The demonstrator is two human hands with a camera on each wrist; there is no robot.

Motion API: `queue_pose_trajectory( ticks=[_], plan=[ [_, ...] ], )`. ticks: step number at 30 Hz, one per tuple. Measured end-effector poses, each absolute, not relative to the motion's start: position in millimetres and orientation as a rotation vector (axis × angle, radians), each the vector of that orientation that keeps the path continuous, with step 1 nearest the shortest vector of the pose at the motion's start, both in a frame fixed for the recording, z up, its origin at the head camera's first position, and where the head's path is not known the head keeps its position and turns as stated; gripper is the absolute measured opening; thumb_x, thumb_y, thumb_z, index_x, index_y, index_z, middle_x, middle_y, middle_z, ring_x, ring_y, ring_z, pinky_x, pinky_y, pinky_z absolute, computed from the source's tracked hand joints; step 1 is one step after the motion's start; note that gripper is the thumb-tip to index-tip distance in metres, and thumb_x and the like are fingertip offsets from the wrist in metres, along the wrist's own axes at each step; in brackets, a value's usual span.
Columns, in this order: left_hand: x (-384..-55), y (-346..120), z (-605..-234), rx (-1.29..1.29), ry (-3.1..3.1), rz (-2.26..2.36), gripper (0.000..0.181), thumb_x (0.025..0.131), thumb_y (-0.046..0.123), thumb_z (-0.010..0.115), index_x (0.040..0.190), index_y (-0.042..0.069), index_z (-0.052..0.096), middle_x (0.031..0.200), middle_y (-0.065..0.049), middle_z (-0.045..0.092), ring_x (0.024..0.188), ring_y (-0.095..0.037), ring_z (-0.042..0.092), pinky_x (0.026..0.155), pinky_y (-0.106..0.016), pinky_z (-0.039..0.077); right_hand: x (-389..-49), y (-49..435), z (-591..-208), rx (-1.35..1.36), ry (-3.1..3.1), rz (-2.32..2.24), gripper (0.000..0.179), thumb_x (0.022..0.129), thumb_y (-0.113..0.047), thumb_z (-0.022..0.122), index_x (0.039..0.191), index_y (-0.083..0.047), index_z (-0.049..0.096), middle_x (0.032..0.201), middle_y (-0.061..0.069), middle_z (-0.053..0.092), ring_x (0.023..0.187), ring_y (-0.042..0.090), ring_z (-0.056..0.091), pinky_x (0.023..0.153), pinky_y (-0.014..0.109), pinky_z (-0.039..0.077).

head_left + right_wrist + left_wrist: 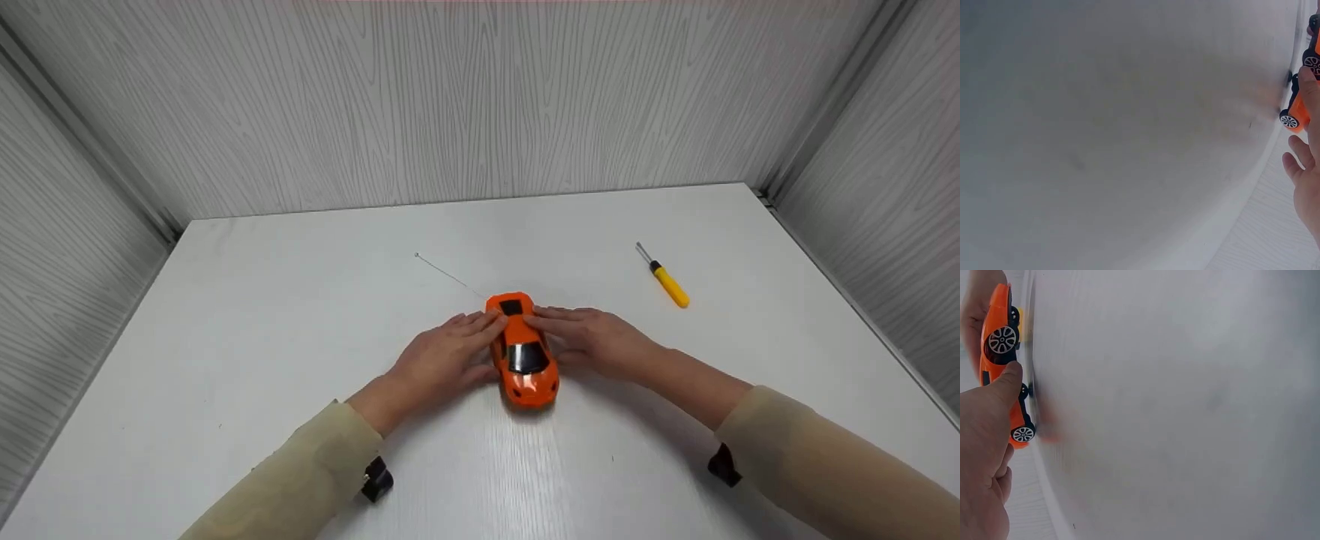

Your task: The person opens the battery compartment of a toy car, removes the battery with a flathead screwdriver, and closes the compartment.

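Note:
An orange toy car [529, 386] with dark windows stands near the middle of the white table, its hood toward me. My left hand [439, 360] holds it from the left, fingertips at the roof and rear. In the left wrist view, the left thumb [1009, 377] presses the car's side between its silver-spoked wheels. From the right, my right hand [604, 341] holds the same car, fingers stretched along its rear and thumb [1307, 84] low on its side. A thin wire [450, 275] with a small tip runs from near the car's rear toward the far left.
A screwdriver [670, 286] with a yellow handle lies to the right beyond the right hand, its tip pointing away. White table surface [262, 315] surrounds the car. Grey wood-grain panels [465, 105] stand at the back and both sides.

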State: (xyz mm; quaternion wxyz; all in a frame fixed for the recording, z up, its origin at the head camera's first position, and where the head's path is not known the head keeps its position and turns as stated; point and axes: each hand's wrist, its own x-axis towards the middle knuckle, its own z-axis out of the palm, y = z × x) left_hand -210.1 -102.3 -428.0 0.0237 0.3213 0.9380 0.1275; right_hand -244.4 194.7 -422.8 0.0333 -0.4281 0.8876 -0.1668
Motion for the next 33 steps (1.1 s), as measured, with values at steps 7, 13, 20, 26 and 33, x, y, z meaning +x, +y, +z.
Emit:
queue_pose_trajectory(
  ticks=[7,13,20,26,33],
  plan=[
    [-208,-109,-430,1.033,2.868,0.622,0.071,0.103,0.037,0.072,0.164,0.015,0.042,0.166,-0.008,0.042,0.15,-0.03,0.044,0.12,-0.05,0.037,-244,198,-424,-1.298,2.644,-0.726,0.068,0.099,-0.016,0.077,0.161,-0.02,0.049,0.159,0.002,0.051,0.138,0.028,0.058,0.109,0.047,0.049],
    [-207,-113,-429,1.019,2.773,0.826,0.071,0.101,0.032,0.074,0.163,0.016,0.043,0.165,-0.006,0.043,0.148,-0.031,0.046,0.119,-0.051,0.037,-243,199,-423,-1.238,2.58,-0.871,0.066,0.099,-0.015,0.078,0.159,-0.022,0.052,0.154,-0.003,0.057,0.139,0.022,0.057,0.11,0.046,0.048],
    [-205,-117,-430,1.028,2.692,1.005,0.073,0.099,0.024,0.077,0.162,0.015,0.043,0.165,-0.004,0.041,0.149,-0.024,0.045,0.12,-0.043,0.037,-241,199,-419,-1.135,2.517,-0.975,0.064,0.099,-0.017,0.078,0.158,-0.025,0.054,0.154,-0.005,0.057,0.141,0.023,0.055,0.111,0.048,0.046],
    [-203,-119,-428,0.972,2.652,1.072,0.073,0.099,0.025,0.077,0.163,0.022,0.043,0.162,-0.005,0.045,0.149,-0.02,0.045,0.12,-0.041,0.036,-241,198,-417,-1.084,2.486,-1.017,0.063,0.1,-0.017,0.077,0.158,-0.029,0.054,0.154,-0.008,0.055,0.142,0.02,0.054,0.112,0.048,0.046],
    [-202,-119,-425,0.868,2.602,1.161,0.07,0.101,0.028,0.075,0.163,0.028,0.043,0.16,0.001,0.049,0.147,-0.016,0.048,0.119,-0.042,0.039,-238,198,-415,-1.016,2.412,-1.19,0.059,0.099,-0.016,0.078,0.154,-0.028,0.059,0.15,-0.008,0.061,0.141,0.018,0.054,0.112,0.045,0.046]
  ],
)
